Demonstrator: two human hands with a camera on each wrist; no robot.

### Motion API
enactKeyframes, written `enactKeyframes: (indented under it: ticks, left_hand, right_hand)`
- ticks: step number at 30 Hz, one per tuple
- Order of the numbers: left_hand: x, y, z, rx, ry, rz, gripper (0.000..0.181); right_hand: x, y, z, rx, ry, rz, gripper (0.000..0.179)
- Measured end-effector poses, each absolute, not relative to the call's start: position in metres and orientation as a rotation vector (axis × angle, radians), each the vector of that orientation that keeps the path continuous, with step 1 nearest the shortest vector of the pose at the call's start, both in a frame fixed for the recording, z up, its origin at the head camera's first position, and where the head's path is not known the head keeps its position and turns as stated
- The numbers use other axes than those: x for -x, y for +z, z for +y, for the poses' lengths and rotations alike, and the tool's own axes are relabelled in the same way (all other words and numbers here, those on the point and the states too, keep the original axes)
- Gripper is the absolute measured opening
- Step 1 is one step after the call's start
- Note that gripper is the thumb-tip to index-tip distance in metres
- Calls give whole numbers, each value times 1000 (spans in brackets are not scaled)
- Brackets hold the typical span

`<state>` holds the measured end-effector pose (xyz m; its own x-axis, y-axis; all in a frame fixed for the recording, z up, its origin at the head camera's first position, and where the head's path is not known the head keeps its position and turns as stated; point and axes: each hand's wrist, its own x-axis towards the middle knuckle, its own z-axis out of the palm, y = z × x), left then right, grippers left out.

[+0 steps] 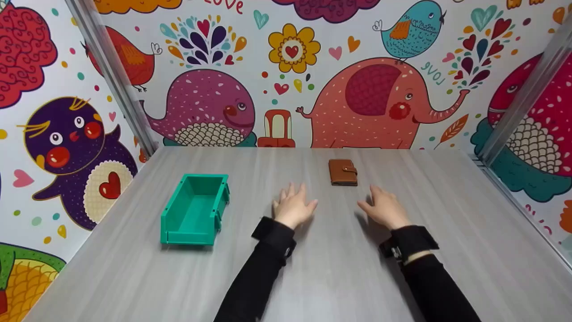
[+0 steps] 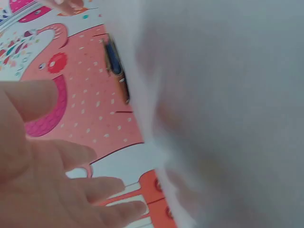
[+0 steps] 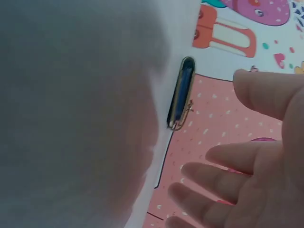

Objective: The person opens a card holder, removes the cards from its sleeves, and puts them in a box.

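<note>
From where I stand, nearest the person, two black sleeves (image 1: 248,281) ending in black wrist bands (image 1: 273,237) stretch over a pale wood-grain bench (image 1: 330,273). To the left sits a green bin (image 1: 190,238), its low front lip toward the person, presumably so its inside is easy to see and reach. Its length runs front to back.

The left hand (image 1: 293,208) and right hand (image 1: 386,209) are well apart, backs upward, thumbs pointing toward each other. Fingers on both are extended and loosely spread, gripping nothing; I'd judge they hang just above the bench.

Beyond and between the hands, touching neither, a brown wallet (image 1: 340,172) lies flat, which likely keeps it steady. Its strap (image 1: 349,169) points to the person's right. Its long axis seems to run away from the person, slanting slightly, with the dark inner edge facing near.

Farthest back stands a brightly printed wall (image 1: 250,89), a pink elephant (image 1: 366,125) behind the wallet.
</note>
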<state>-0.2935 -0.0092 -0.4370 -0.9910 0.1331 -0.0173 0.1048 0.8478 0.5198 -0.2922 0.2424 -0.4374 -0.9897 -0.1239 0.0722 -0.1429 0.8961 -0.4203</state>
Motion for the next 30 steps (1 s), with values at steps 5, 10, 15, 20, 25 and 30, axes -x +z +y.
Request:
enactKeyframes:
  ticks: [5, 10, 15, 20, 25, 30]
  left_hand:
    - [309, -436, 4, -167, 867, 2912, 63]
    - [321, -433, 15, -175, 1014, 2833, 61]
    - [332, -430, 27, -189, 1090, 2785, 57]
    - [337, -430, 39, -174, 1084, 2773, 52]
    - [339, -432, 51, -180, 1080, 2774, 49]
    - [343, -437, 59, -227, 1070, 2800, 46]
  right_hand:
    - [308, -434, 246, -217, 725, -3027, 67]
    - [323, -431, 247, -252, 761, -3070, 66]
    - [334, -430, 245, -274, 822, -3102, 64]
    - [344, -432, 242, -260, 846, -3117, 62]
    - [348, -431, 239, -266, 855, -3139, 62]
    - [352, -434, 236, -295, 801, -3137, 62]
